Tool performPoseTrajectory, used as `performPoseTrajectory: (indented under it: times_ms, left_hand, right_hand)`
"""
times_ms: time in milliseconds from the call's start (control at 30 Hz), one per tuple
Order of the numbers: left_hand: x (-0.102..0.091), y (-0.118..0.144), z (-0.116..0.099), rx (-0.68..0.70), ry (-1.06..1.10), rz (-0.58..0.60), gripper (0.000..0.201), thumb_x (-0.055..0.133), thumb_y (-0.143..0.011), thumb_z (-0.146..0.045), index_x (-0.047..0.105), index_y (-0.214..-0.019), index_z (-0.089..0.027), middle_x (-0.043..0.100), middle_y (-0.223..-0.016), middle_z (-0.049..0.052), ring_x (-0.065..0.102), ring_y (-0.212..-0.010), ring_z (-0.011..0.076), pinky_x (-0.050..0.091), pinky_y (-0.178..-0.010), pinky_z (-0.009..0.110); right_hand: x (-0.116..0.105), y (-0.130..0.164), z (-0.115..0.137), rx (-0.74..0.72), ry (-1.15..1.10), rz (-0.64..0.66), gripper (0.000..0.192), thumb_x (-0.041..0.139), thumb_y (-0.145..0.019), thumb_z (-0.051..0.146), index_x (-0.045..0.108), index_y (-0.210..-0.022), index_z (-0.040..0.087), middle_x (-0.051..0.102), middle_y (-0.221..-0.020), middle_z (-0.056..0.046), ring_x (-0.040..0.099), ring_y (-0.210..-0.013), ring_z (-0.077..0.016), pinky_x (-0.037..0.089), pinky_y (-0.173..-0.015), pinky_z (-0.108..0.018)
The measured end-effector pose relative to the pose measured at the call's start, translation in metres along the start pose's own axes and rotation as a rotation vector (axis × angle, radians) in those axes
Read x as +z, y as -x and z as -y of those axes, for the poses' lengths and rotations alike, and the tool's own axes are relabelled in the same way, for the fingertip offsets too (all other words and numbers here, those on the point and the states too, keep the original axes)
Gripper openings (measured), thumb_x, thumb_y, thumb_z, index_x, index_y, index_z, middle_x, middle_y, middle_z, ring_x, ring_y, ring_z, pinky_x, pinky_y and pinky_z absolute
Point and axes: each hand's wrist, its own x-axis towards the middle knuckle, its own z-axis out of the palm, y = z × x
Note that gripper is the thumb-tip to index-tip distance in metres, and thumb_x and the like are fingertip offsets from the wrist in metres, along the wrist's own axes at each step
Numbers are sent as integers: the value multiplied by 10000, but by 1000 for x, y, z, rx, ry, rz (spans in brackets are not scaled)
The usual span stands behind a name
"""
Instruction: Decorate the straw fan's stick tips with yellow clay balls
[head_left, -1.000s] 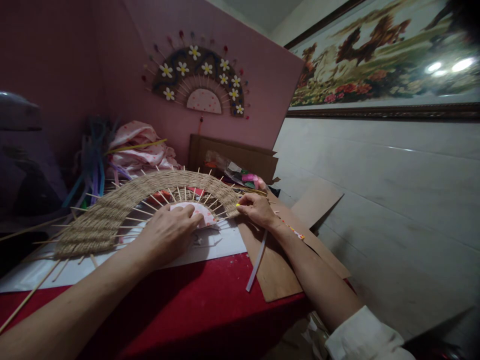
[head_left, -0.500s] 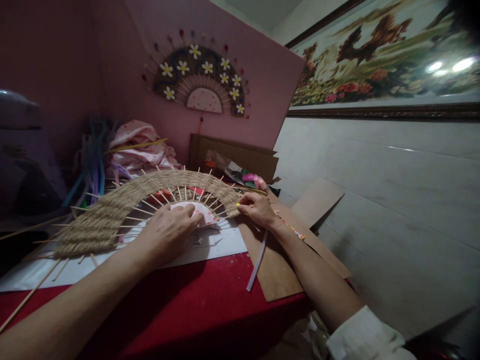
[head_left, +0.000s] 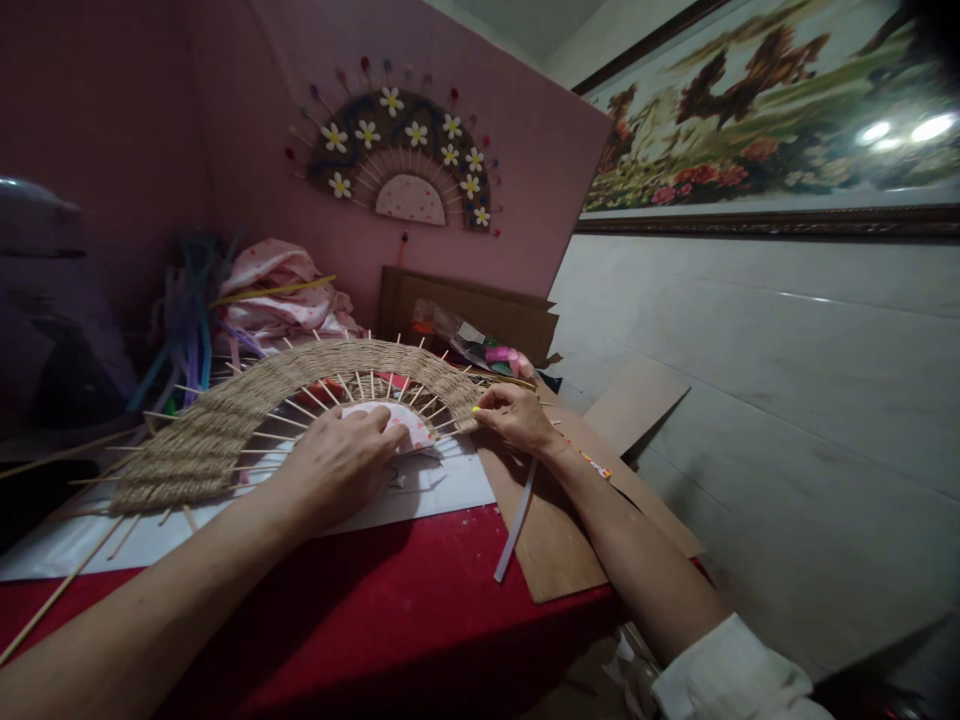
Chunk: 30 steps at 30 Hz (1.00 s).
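Note:
A woven fan (head_left: 184,440) of twisted tan cord on thin wooden sticks arches across the table, its stick ends poking out past the rim. At its centre sits a pink dotted half-circle of fabric-covered card (head_left: 416,428). My left hand (head_left: 352,450) grips this half-circle, fingers curled over its upper edge; the fingertips are partly hidden. Over the fan's right end, my right hand (head_left: 516,415) pinches a small yellow piece (head_left: 476,410) between thumb and forefinger, against the weave. Its exact kind is too small to make out.
A finished fan with white flowers (head_left: 401,150) hangs on the pink panel. Behind the work lie crumpled pink fabric (head_left: 281,290), coloured strips (head_left: 195,310) and a plastic bag (head_left: 457,335). Cardboard (head_left: 555,540) and a pale strip (head_left: 516,525) lie on the red cloth (head_left: 375,610).

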Motion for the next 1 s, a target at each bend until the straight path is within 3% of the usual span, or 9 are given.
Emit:
performPoseTrajectory:
  times_ms: [300,1000]
  left_hand:
    - [-1,0,0,-9,13,-4,290,414,-873,-165,609,-1081,-217,605,-961,85,581,-863,229,439,-795,389]
    - [-2,-1,-1,2,-24,0,290,418,-852,-167,617,-1057,-216,612,-956,82,579,-849,227,439,-773,382]
  right_hand:
    - [1,1,1,-52,-7,19,72,667,-718,202,625,-662,185,639,-719,-5,554,-707,-143,410,-698,-283]
    - [1,1,1,-51,28,78,63,670,-715,181,632,-665,188,637,-713,-4,553,-693,-139,411,-666,-271]
